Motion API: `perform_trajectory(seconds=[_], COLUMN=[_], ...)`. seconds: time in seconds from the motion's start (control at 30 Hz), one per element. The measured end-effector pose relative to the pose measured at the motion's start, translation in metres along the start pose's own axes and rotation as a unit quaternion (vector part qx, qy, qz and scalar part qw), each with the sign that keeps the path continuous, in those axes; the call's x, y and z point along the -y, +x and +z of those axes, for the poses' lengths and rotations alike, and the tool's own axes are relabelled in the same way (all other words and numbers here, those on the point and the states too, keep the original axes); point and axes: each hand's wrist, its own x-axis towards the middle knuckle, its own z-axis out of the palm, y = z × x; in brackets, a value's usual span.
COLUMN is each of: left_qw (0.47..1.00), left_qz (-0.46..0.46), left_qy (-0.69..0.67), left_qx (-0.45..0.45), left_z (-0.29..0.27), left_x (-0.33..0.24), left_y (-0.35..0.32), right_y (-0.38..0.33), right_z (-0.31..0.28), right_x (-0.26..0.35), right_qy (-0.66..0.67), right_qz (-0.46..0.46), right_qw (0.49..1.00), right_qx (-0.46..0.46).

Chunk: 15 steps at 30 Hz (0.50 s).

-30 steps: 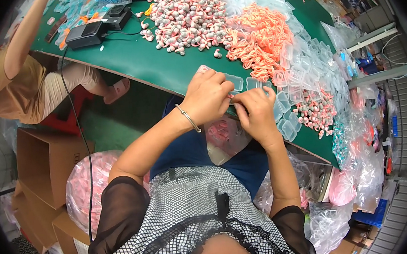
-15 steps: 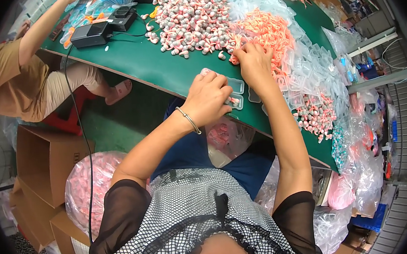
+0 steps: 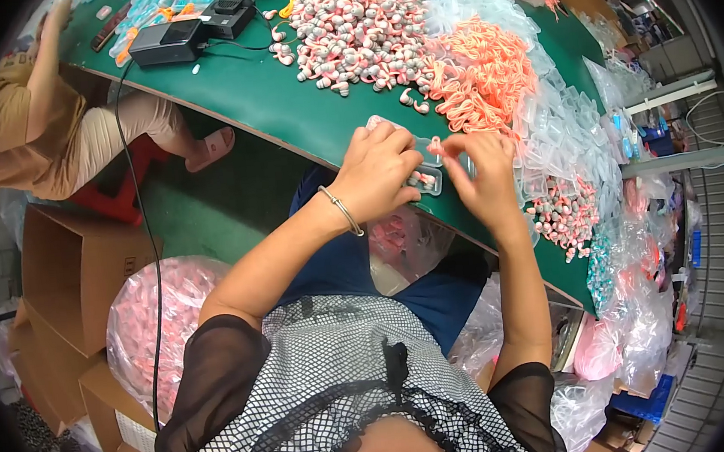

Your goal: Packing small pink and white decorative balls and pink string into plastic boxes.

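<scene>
My left hand (image 3: 377, 166) is closed over a small open clear plastic case (image 3: 427, 181) at the table's near edge. Pink bits lie inside the case, and the hand hides part of it. Just right of it, my right hand (image 3: 485, 172) pinches a small pink piece (image 3: 434, 147) between thumb and finger, above the case. The piece is too small to tell its exact kind. Beyond the hands lies a heap of pink-and-grey ribbed earplugs (image 3: 358, 33). A heap of bundled orange cords (image 3: 482, 73) adjoins it on the right.
Many clear plastic cases (image 3: 560, 127) spread along the right and far side of the green table (image 3: 256, 97). A smaller pink-and-grey heap (image 3: 564, 217) lies at right. Black devices (image 3: 165, 43) with a cable stand at left, near another seated person (image 3: 35, 125). Cardboard boxes (image 3: 48, 279) are on the floor.
My right hand has drawn back from the edge of the heaps toward the case and now has a small pink piece in its fingers. My left hand has stayed at the case.
</scene>
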Motion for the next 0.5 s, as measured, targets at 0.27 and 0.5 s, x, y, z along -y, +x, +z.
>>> perform_trajectory(seconds=[0.27,0.5], left_qw=[1.0,1.0], left_qz=[-0.021,-0.017], left_qy=[-0.008,-0.003], left_qx=[0.022,0.01], left_z=[-0.001,0.001], left_x=[-0.002,-0.002], left_y=[0.003,0.0], right_y=[-0.022,-0.022], right_z=[0.016,0.013], right_x=[0.004,0.004], right_qy=[-0.025,-0.022], right_qz=[-0.024,-0.04], right_qw=[0.999,0.999], right_qx=[0.013,0.022])
